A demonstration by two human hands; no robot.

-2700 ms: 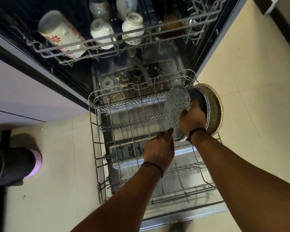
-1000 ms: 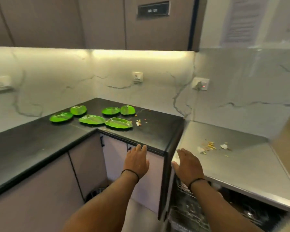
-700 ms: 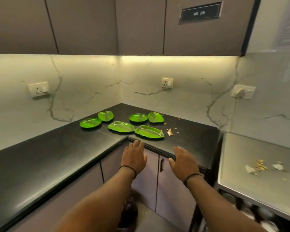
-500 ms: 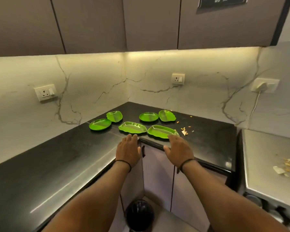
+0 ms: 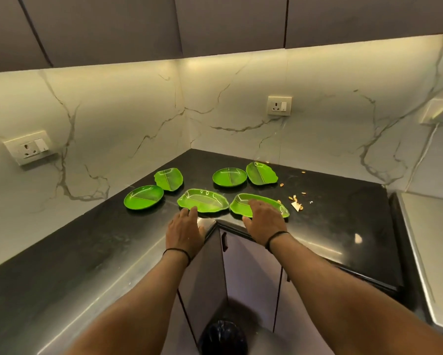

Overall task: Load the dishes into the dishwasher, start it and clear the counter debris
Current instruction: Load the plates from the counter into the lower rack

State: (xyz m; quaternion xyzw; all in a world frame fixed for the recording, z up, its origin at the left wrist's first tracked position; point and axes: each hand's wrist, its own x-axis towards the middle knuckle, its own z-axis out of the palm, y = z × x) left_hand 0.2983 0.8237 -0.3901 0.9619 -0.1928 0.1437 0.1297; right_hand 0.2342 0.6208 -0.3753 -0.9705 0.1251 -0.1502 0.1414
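Plates (image 5: 202,203) not loaded yet, six on the table (image 5: 87,247), crumbs (image 5: 296,201) too; both hands' fingers (image 5: 189,212) flat, empty.

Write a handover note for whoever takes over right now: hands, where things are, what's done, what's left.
Left hand: open, fingertips at the middle leaf plate.
Right hand: open, over the right leaf plate.
Six green plates sit on the black counter; none is lifted.
Crumbs lie right of the plates.
Bin stands on the floor below.
Left: load all six plates, start the dishwasher, clear the crumbs.
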